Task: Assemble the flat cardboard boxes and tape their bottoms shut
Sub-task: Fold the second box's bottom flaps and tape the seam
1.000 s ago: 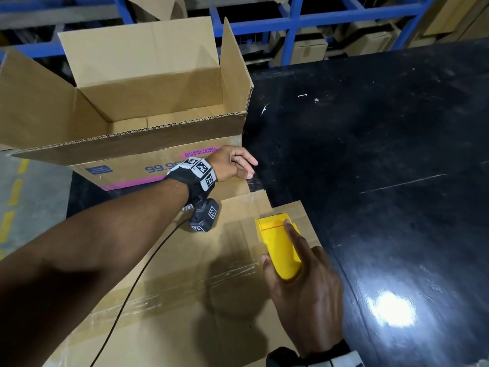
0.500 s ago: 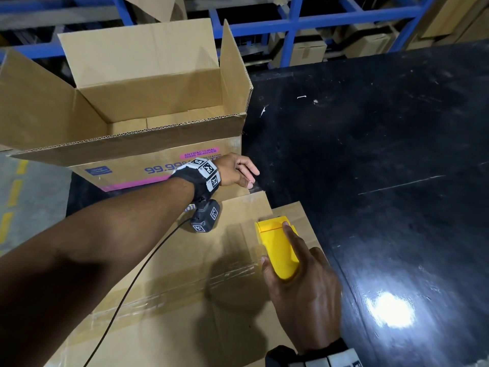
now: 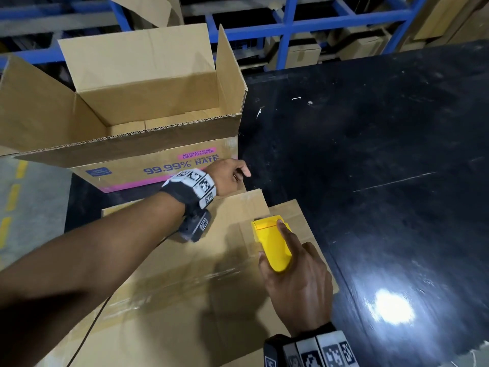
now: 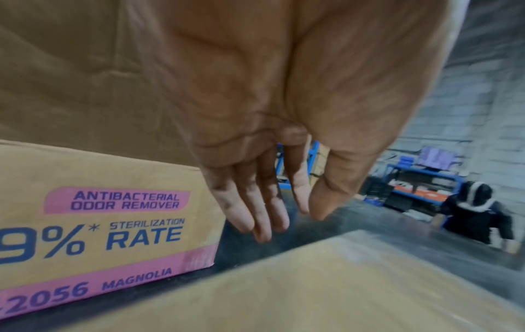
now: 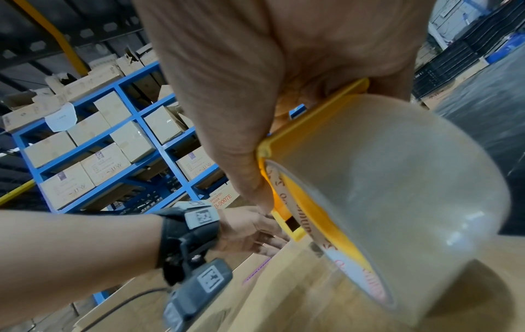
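Observation:
A cardboard box point(image 3: 169, 300) lies bottom-up near me, with clear tape running across its closed flaps. My right hand point(image 3: 296, 282) grips a yellow tape dispenser point(image 3: 272, 242) at the box's right end; its clear tape roll point(image 5: 397, 202) fills the right wrist view. My left hand point(image 3: 232, 174) hovers at the box's far right corner, fingers straight and relaxed point(image 4: 261, 215), holding nothing. Behind it stands an open printed box point(image 3: 137, 107) with its top flaps up.
The black table point(image 3: 370, 168) stretches to the right with a bright glare spot. Blue shelving point(image 3: 291, 22) with cartons runs along the back. A person in dark clothes point(image 4: 480, 215) is far off in the left wrist view. Grey floor with yellow marks lies left.
My left hand has shifted slightly right and farther along the box's far edge. The right hand and dispenser have barely moved.

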`<control>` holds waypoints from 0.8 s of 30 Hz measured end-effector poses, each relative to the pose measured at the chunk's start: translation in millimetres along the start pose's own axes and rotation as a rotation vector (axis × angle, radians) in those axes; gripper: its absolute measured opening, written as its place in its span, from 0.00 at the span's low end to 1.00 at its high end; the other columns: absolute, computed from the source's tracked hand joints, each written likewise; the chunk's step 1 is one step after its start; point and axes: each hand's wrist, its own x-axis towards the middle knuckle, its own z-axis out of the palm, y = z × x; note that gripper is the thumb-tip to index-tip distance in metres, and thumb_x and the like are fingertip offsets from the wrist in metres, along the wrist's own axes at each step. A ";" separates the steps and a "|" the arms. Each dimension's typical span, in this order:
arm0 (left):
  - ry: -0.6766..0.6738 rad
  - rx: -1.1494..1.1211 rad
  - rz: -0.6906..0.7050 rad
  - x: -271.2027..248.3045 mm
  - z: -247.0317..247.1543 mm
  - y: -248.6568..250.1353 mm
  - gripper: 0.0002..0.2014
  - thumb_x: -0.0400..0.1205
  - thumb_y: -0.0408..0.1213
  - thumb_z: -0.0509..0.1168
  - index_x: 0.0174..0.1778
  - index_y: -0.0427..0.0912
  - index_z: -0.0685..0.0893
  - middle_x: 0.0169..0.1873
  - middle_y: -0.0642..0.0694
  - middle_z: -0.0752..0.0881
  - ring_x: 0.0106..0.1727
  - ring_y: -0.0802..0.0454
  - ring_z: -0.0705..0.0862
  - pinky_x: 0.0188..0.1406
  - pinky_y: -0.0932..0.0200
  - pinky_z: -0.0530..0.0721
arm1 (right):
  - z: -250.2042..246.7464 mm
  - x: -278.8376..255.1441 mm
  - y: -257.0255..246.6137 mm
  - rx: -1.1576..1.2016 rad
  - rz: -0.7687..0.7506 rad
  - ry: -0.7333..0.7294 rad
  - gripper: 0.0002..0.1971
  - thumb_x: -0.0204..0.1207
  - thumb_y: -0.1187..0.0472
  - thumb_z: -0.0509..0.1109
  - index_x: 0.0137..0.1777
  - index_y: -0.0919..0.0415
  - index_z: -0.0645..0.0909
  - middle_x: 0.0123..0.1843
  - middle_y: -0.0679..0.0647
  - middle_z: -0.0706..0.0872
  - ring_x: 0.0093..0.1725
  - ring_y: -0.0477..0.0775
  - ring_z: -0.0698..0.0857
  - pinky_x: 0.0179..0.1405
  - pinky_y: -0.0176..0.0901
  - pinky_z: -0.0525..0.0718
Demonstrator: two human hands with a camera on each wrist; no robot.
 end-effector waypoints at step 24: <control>-0.223 0.383 0.033 -132.2 64.5 28.4 0.76 0.62 0.64 0.85 0.88 0.63 0.29 0.89 0.49 0.29 0.91 0.50 0.38 0.88 0.46 0.50 | -45.2 -133.6 63.7 -0.093 0.036 0.019 0.36 0.68 0.38 0.77 0.79 0.33 0.74 0.36 0.45 0.69 0.25 0.46 0.72 0.24 0.32 0.66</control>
